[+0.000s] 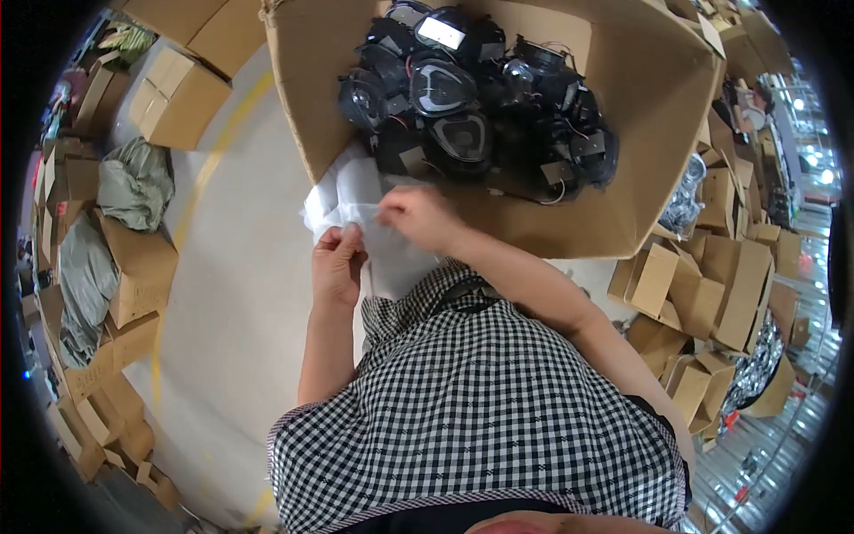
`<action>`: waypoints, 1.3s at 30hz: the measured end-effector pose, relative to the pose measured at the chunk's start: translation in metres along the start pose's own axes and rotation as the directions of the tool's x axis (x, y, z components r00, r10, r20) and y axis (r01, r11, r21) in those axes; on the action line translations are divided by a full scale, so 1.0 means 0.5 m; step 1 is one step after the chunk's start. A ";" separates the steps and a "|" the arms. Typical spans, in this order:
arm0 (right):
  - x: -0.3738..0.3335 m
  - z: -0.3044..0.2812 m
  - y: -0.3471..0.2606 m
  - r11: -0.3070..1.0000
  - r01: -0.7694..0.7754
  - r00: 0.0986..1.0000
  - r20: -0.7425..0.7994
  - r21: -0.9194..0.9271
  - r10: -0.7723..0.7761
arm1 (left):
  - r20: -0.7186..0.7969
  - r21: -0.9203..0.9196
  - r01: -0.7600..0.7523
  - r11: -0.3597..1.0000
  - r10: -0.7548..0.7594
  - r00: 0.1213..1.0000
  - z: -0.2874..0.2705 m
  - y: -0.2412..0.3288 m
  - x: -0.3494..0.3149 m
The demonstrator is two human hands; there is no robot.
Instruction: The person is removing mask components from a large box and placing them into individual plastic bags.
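Thin white translucent plastic bags [357, 182] hang over the near left edge of a large open carton [654, 169]. My left hand [337, 263] pinches the front of this plastic between thumb and fingers. Just right of it, my right hand [418, 218] is closed with its fingertips at the same sheet, gripping it by the upper part. Inside the carton lies a heap of black lamp units [458, 138] with clear lenses, wires and small pale labels. The lower plastic drapes down against my checked apron [480, 392].
Along the left, behind a yellow floor line [211, 182], stand cardboard boxes [181, 96] and grey-green sacks [136, 184]. More open boxes [689, 276] crowd the right, some holding clear or silvery plastic. Grey floor [231, 311] lies between the left boxes and me.
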State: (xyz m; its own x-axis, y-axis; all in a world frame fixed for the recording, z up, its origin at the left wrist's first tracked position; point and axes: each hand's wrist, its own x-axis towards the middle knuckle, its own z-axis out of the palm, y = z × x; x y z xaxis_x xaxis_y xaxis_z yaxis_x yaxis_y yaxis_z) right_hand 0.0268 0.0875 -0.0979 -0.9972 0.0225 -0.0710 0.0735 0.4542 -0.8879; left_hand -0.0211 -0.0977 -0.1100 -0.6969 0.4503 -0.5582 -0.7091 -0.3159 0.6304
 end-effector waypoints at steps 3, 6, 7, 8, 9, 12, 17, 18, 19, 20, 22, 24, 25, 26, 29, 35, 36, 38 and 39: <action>-0.005 -0.048 0.118 0.976 -0.184 0.905 -0.366 0.119 0.215 | -0.104 0.064 -0.154 0.986 0.160 0.982 -0.025 0.013 0.005; -0.017 -0.135 0.163 0.964 -0.233 0.774 -0.575 0.130 0.264 | -0.247 0.315 -0.182 0.931 0.266 0.932 -0.039 0.025 -0.012; -0.021 -0.188 0.185 0.955 -0.246 0.694 -0.657 0.169 0.295 | -0.260 0.679 -0.188 0.710 0.471 0.843 -0.038 0.032 -0.016; -0.023 -0.230 0.197 0.944 -0.257 0.599 -0.732 0.206 0.323 | -0.176 0.922 -0.107 0.373 0.647 0.742 -0.027 0.033 -0.016; -0.029 -0.243 0.207 0.944 -0.260 0.596 -0.736 0.201 0.321 | -0.127 0.981 0.007 0.192 0.622 0.772 -0.007 0.030 -0.016; -0.047 -0.270 0.167 0.849 -0.149 0.604 -0.633 0.507 0.483 | 0.158 0.987 -0.130 -0.099 0.781 0.604 0.020 -0.002 -0.007; -0.128 -0.245 0.146 0.427 -0.179 0.839 -0.090 0.886 0.536 | -0.165 -0.068 -0.360 0.930 0.346 0.924 0.098 0.053 -0.041; -0.147 -0.230 0.196 0.596 -0.250 0.849 -0.123 0.763 0.513 | -0.109 -0.279 -0.071 0.958 0.042 0.993 0.147 0.088 -0.053; -0.169 -0.218 0.236 0.717 -0.256 0.866 -0.176 0.648 0.468 | -0.115 -0.252 -0.051 0.966 0.023 0.993 0.170 0.097 -0.061; -0.181 -0.217 0.245 0.819 -0.261 0.886 -0.210 0.511 0.413 | -0.128 -0.230 -0.039 0.972 0.009 0.992 0.183 0.098 -0.067; -0.201 -0.230 0.239 0.818 -0.375 0.829 -0.238 0.436 0.507 | -0.104 0.074 -0.188 0.979 0.196 0.975 0.170 0.072 -0.044; -0.228 -0.249 0.227 0.792 -0.490 0.755 -0.277 0.364 0.594 | -0.010 0.361 -0.331 0.872 0.358 0.934 0.161 0.044 -0.015; -0.249 -0.262 0.230 0.790 -0.468 0.776 -0.243 0.396 0.582 | -0.067 0.543 -0.342 0.767 0.445 0.893 0.162 0.035 0.006; -0.260 -0.277 0.223 0.786 -0.446 0.799 -0.205 0.428 0.565 | -0.105 0.704 -0.322 0.633 0.541 0.834 0.160 0.021 0.026; -0.275 -0.320 0.131 0.981 -0.098 0.980 -0.189 -0.168 0.066 | 0.148 0.836 -0.382 0.395 0.507 0.849 0.231 -0.028 0.042; -0.177 -0.297 0.054 0.887 -0.103 0.995 -0.038 -0.450 0.097 | 0.473 0.881 -0.474 -0.005 0.070 0.878 0.354 -0.049 0.050; -0.175 -0.311 0.088 0.953 -0.087 0.984 0.127 -0.291 0.129 | 0.557 0.751 -0.344 -0.564 0.262 0.788 0.350 -0.042 0.064; -0.167 -0.348 0.152 0.990 -0.074 0.945 0.309 -0.120 0.108 | 0.430 0.773 -0.206 -0.600 0.256 0.866 0.290 -0.018 0.122; -0.166 -0.368 0.177 0.984 -0.113 0.972 0.221 0.138 0.081 | 0.207 0.978 -0.207 -0.024 0.236 0.950 0.249 -0.010 0.152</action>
State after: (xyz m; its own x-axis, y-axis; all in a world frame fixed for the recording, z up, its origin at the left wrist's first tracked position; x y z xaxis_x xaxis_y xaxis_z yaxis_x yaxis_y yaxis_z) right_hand 0.1140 0.2896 -0.0871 -0.9605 -0.1387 -0.2413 0.1868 0.3213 -0.9284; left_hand -0.0569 0.0421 -0.0885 -0.8066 0.5260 -0.2698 0.2666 0.7310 0.6281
